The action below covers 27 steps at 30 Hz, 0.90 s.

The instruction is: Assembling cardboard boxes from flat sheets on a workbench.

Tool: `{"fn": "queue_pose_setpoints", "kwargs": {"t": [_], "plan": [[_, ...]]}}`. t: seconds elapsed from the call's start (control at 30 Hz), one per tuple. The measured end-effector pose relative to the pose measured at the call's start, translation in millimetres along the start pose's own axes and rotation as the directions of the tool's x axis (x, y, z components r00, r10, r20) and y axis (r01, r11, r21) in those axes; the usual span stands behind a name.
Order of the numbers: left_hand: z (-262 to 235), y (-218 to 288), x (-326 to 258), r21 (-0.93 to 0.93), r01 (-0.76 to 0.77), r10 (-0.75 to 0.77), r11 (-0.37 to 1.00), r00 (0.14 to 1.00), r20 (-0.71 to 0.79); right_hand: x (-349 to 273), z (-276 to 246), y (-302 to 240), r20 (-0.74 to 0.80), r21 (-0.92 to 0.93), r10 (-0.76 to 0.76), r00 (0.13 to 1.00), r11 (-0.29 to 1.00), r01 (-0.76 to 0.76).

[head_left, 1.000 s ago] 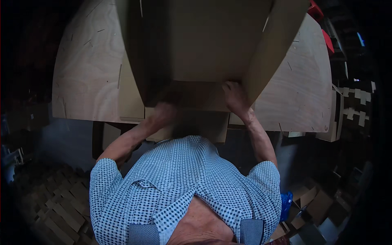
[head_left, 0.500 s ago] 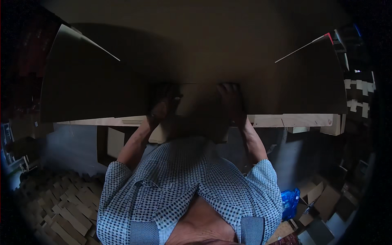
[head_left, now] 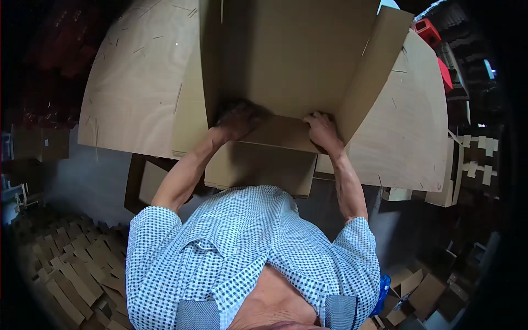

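A large brown cardboard box (head_left: 297, 60) stands partly folded in front of me, its left and right side panels raised and its near panel (head_left: 280, 133) tilted up toward me. At the near left corner, my left hand (head_left: 237, 121) grips that panel, with its fingers over the top edge in deep shadow. My right hand (head_left: 323, 131) holds the same panel near the right corner, fingers bent over the edge and the thumb side hidden. Below the panel hangs another cardboard flap (head_left: 258, 168), close to my shirt.
A pale plywood table (head_left: 135, 82), strewn with staples or thin slivers, carries the box. Flat cardboard sheets (head_left: 188, 124) lie left of it. A red object (head_left: 427, 32) is at the far right. Cut cardboard pieces (head_left: 77, 280) pile up low left; an open box (head_left: 148, 184) stands under the table.
The large cardboard has shifted from spread wide and dark over the table to a narrower box with upright sides. The plywood now shows on both sides. Both hands stay at the near panel.
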State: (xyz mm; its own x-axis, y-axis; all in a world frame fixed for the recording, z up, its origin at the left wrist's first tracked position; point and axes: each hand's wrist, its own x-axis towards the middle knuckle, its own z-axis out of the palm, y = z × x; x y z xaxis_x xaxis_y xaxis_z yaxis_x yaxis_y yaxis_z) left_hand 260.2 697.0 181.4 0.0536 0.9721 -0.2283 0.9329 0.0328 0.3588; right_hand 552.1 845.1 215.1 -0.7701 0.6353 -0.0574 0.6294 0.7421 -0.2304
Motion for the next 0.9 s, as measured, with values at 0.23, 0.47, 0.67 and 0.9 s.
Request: {"fn": "queue_pose_setpoints", "kwargs": {"t": [0.23,0.47,0.67,0.9], "plan": [[-58.3,42.0,-59.4,-0.135,0.078,0.006,0.988,0.848,0.529,-39.3,-14.8,-17.8,0.676,0.274,-0.203,0.709,0.962,0.015],[-139.7,13.5,-50.4,-0.278,0.229,-0.351,0.933,0.753,-0.557,-4.9,-111.9,-12.5,-0.136,0.263,0.436,0.89,0.882,-0.392],[-101.6,-99.2,29.8,-0.328,0.387,-0.5,0.862,0.755,-0.424,102.2,-90.2,38.4,-0.526,0.242,0.465,0.712,0.885,-0.398],[-121.9,-41.8,3.0,-0.146,0.191,-0.221,0.971,0.949,-0.224,102.2,-71.7,61.6,0.064,0.384,0.243,0.968,0.889,-0.249]]}}
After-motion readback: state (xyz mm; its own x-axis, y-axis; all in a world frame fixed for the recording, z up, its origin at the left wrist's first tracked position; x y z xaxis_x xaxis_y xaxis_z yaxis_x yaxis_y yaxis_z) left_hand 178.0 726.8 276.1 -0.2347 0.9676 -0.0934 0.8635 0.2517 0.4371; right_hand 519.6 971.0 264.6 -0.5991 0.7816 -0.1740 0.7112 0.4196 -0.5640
